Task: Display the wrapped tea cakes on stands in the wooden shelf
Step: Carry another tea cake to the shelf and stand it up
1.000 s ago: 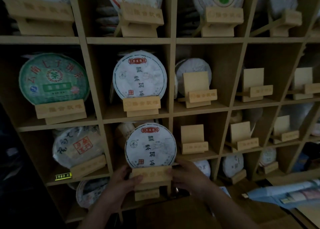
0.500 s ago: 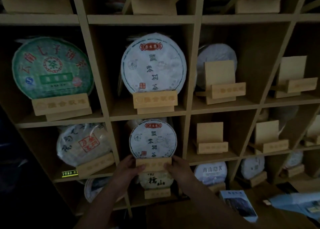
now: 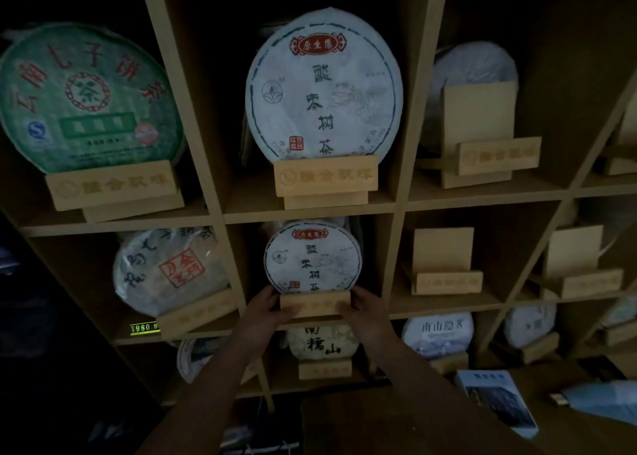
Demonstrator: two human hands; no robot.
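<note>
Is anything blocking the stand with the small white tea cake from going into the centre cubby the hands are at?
Nothing visible blocks it. The left hand and right hand grip the wooden stand carrying the small white tea cake at that cubby's front edge. More wrapped cakes show behind it, deeper in.

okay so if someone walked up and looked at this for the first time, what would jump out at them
Probably the big white wrapped tea cake upright on its wooden stand in the middle cubby. Just below it, the left hand and right hand grip the ends of a stand carrying a smaller matching tea cake in the cubby beneath. At left, a green-wrapped tea cake stands out in colour.
</note>
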